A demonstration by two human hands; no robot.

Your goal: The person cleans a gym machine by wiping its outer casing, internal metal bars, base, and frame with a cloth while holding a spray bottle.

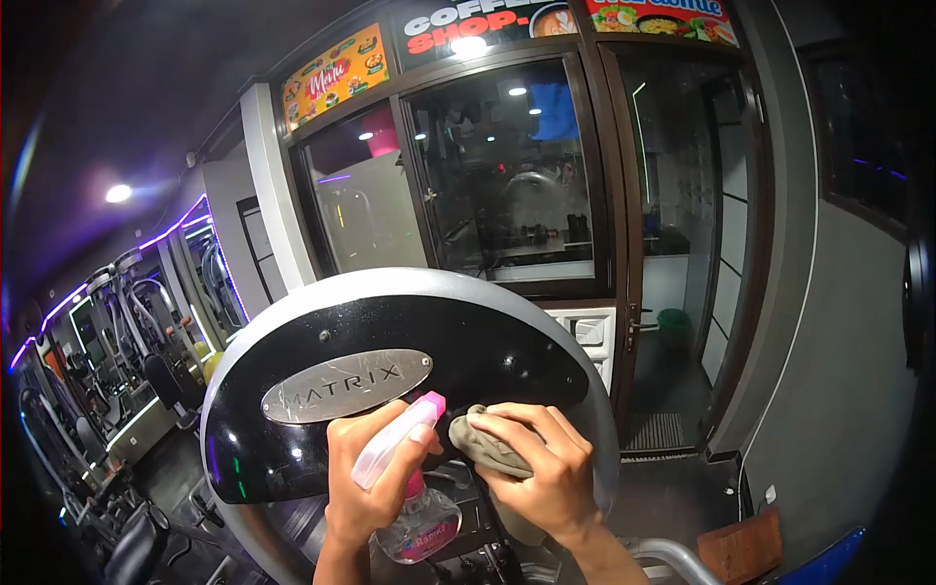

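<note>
Left hand (pixel 375 468) clamped on spray bottle (pixel 419 526), right hand (pixel 541 468) fingers closed on cloth (pixel 487 444), both before black machine panel (pixel 448 341). Gym room: glass window (pixel 507 175), door (pixel 682 244) behind.

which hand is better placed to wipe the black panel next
Right, most likely: the right hand holds the cloth by the black panel, while the left hand grips the spray bottle.

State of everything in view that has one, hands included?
Left hand: closed around spray bottle
Spray bottle: held, slightly tilted; fill level unclear
Right hand: gripping cloth
Cloth: bunched
Oval badge: mounted, streaked
Ceiling light: on
Glass door: can't tell if latched
</note>
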